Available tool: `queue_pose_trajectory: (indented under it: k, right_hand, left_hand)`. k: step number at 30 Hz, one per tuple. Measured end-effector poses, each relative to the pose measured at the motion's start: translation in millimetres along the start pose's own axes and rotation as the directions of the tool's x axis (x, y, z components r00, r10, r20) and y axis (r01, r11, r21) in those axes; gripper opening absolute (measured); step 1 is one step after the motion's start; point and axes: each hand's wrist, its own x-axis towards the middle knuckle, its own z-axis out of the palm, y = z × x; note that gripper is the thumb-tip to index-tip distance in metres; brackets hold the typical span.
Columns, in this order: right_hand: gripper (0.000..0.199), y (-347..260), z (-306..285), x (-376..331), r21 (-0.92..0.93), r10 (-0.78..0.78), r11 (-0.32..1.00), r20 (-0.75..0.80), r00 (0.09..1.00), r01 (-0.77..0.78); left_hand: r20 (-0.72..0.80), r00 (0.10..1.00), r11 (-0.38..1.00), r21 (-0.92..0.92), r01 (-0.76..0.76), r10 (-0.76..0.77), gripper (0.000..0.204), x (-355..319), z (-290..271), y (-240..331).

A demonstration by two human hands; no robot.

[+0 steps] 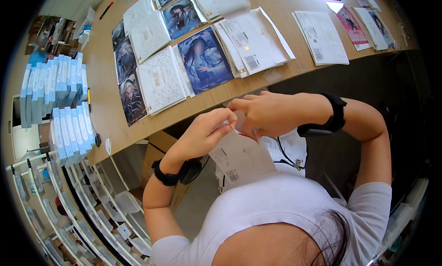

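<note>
Presently in hand: one flat white packet (244, 161) with a barcode, positioned before the torso, beyond the near edge of the wooden table (281, 8). Left hand (216, 130): thumb and fingers pinching the packet's upper edge. Right hand (271, 112): bent fingers at the same edge, just beside the left, a sliver of red showing beneath; fingertips hidden, so whether it grips, one cannot tell. Both wrists: a black band (332, 114) apiece. On the table: piles of white envelopes (161, 84), a blue illustrated print (205, 59) between two of them, dark prints (132, 98) leftmost, a red-and-black pen (106, 10) farther off. At the table's left: upright light-blue boxes (69, 132), in two rows.
</note>
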Motion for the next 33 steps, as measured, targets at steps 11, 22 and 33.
queue_pose_trajectory:
  k: [11, 22, 33]
  right_hand:
    - [0.014, -15.0, 17.6, -8.6, -0.009, 0.192, 0.981, -0.087, 0.978, -0.194]
    - [0.025, -6.5, 35.4, 0.1, -0.029, 0.22, 0.975, 0.137, 0.966, -0.218]
    - [0.022, -2.7, 45.0, 2.8, -0.019, 0.184, 0.983, 0.181, 0.966, -0.184]
  left_hand:
    - [-0.011, 0.998, 0.982, 0.182, -0.053, 0.056, 0.009, 0.9, 3.5, -8.2]
    - [0.025, 0.998, 0.962, 0.266, -0.068, 0.064, 0.012, 2.1, 4.1, -3.1]
    - [0.021, 0.998, 0.966, 0.25, -0.058, 0.054, 0.009, 2.0, 0.7, -5.4]
